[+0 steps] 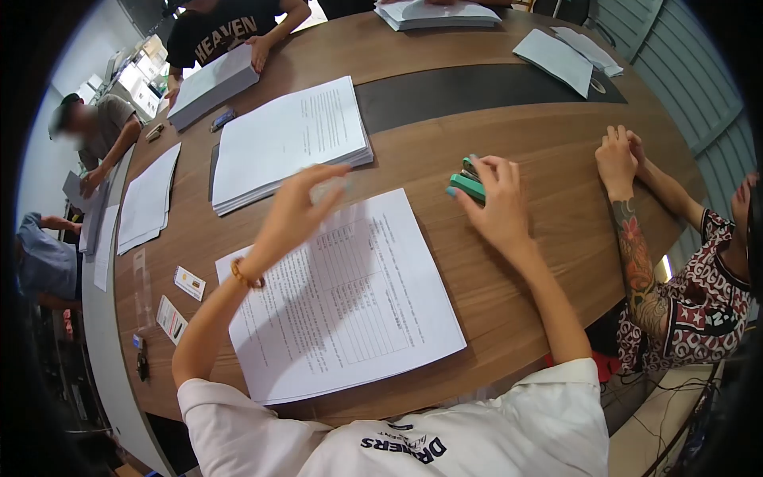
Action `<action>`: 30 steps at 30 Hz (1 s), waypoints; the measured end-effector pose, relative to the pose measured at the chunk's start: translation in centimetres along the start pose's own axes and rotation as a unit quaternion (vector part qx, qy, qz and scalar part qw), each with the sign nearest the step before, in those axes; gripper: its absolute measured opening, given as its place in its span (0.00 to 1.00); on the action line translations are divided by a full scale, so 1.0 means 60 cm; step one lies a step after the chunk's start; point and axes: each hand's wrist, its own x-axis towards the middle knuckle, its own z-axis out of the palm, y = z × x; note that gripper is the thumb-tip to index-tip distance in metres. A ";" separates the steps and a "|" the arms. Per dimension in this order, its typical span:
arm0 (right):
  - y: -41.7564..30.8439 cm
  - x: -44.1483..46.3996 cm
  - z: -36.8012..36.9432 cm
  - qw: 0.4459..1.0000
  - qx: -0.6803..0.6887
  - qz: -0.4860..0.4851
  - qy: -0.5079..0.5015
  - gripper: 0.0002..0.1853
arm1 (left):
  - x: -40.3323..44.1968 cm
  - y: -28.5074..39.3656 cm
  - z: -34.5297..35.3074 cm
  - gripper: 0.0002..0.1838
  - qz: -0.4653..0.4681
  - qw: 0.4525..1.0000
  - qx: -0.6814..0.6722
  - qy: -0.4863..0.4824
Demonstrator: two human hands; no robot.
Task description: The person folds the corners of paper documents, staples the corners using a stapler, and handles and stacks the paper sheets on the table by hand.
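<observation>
My left hand [298, 211], a beaded bracelet at its wrist, hovers over the upper left of a printed sheet [350, 318] with text and a table on it. Its fingers are slightly blurred and apart, with nothing seen between them. To the right of the sheet, my right hand [501, 199] has its thumb and fingers around a green stapler [469, 188] on the wooden table. Just beyond my left hand lies a thick stack of printed paper [278, 151].
Loose sheets [149, 199], cards [190, 283] and a small dark item [141, 358] lie left. A dark blue stapler-like object [223, 119] sits behind the stack. A person's tattooed arm [636, 254] rests at right. Across the table, another person handles a paper stack [214, 87].
</observation>
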 end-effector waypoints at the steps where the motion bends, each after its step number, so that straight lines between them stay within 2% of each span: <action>1: -0.025 -0.002 -0.012 0.998 0.051 -0.003 -0.028 0.24 | -0.008 0.008 0.022 0.15 -0.003 1.000 -0.003 -0.001; 3: -0.066 -0.011 -0.029 0.993 0.103 -0.003 -0.057 0.24 | -0.021 0.015 0.054 0.19 0.134 0.986 0.073 0.064; 4: -0.081 -0.016 -0.036 0.977 0.186 0.028 -0.105 0.23 | -0.024 0.017 0.059 0.19 0.135 0.986 0.072 0.060; 5: -0.093 -0.020 -0.040 0.950 0.266 0.058 -0.150 0.23 | -0.025 0.020 0.061 0.20 0.082 0.996 0.031 0.028; 6: -0.103 -0.023 -0.041 0.951 0.265 0.061 -0.150 0.23 | -0.026 0.021 0.064 0.20 0.030 1.000 -0.010 -0.004; 8: -0.117 -0.026 -0.042 0.922 0.341 0.109 -0.149 0.24 | -0.028 0.016 0.071 0.20 0.021 0.999 -0.024 -0.010; 10: -0.120 -0.027 -0.037 0.922 0.335 0.109 -0.157 0.24 | -0.030 0.012 0.075 0.19 0.011 0.999 -0.037 -0.015; 12: -0.115 -0.028 -0.017 0.836 0.483 0.191 -0.180 0.24 | -0.032 0.010 0.078 0.18 0.018 1.000 -0.013 -0.006; 13: -0.115 -0.026 -0.012 0.836 0.482 0.192 -0.180 0.24 | -0.033 0.009 0.079 0.18 0.018 1.000 -0.014 -0.007; 15: -0.119 -0.020 -0.002 0.794 0.539 0.202 -0.194 0.23 | -0.032 0.007 0.082 0.19 0.049 0.998 -0.019 0.020; 16: -0.119 -0.020 0.005 0.794 0.539 0.202 -0.194 0.23 | -0.031 0.005 0.083 0.19 0.049 0.998 -0.019 0.019; 18: -0.118 -0.023 0.021 0.747 0.590 0.241 -0.190 0.22 | -0.031 0.002 0.084 0.19 0.068 0.997 -0.018 0.031; 19: -0.118 -0.025 0.024 0.747 0.590 0.242 -0.191 0.22 | -0.031 0.003 0.083 0.19 0.067 0.997 -0.018 0.030; 21: -0.116 -0.026 0.028 0.663 0.668 0.288 -0.177 0.21 | -0.030 0.010 0.079 0.19 0.039 0.999 -0.019 0.012; 22: -0.118 -0.028 0.029 0.664 0.667 0.288 -0.177 0.21 | -0.029 0.011 0.079 0.19 0.040 0.999 -0.020 0.012; 24: -0.125 -0.032 0.031 0.745 0.593 0.262 -0.158 0.20 | -0.028 0.011 0.078 0.19 0.021 0.999 -0.042 0.000; 25: -0.126 -0.032 0.030 0.745 0.592 0.264 -0.158 0.20 | -0.027 0.011 0.079 0.19 0.021 0.999 -0.043 -0.001; 27: -0.129 -0.031 0.026 0.806 0.532 0.217 -0.142 0.20 | -0.028 0.010 0.079 0.21 0.023 0.998 -0.054 0.000; 30: -0.125 -0.030 0.026 0.791 0.551 0.221 -0.145 0.20 | -0.028 0.005 0.081 0.21 0.035 0.998 -0.051 0.004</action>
